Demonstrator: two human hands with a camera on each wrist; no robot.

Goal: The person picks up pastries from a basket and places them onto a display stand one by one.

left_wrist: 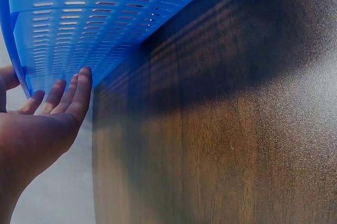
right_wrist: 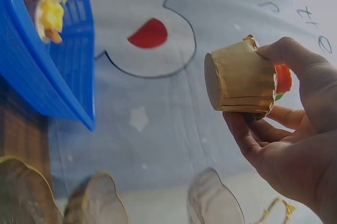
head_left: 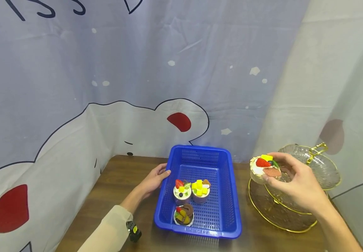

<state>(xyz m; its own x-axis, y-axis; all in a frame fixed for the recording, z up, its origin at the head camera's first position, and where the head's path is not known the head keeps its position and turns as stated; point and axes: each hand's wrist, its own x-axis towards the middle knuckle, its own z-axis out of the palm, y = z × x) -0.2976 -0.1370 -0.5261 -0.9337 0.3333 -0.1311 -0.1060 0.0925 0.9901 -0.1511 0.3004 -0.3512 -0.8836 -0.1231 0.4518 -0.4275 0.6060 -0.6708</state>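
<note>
Our right hand [head_left: 302, 183], parted just wide enough to pinch the cupcake [head_left: 259, 171], holds it aloft between basket [head_left: 200, 232] and tiered stand [head_left: 323, 171], so we best squeeze lightly, sparing its toppings [head_left: 263, 162], while our left hand [head_left: 153, 180] grips the basket's rim

Printed cloth [head_left: 143, 70] around a wooden table [head_left: 115, 178] marks a screened-off corner.

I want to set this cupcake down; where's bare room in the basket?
Free: the basket floor beyond the three cupcakes, up to the far wall, and the strip between them and the right wall. Crowded: the near-left part, where they sit close together.
</note>
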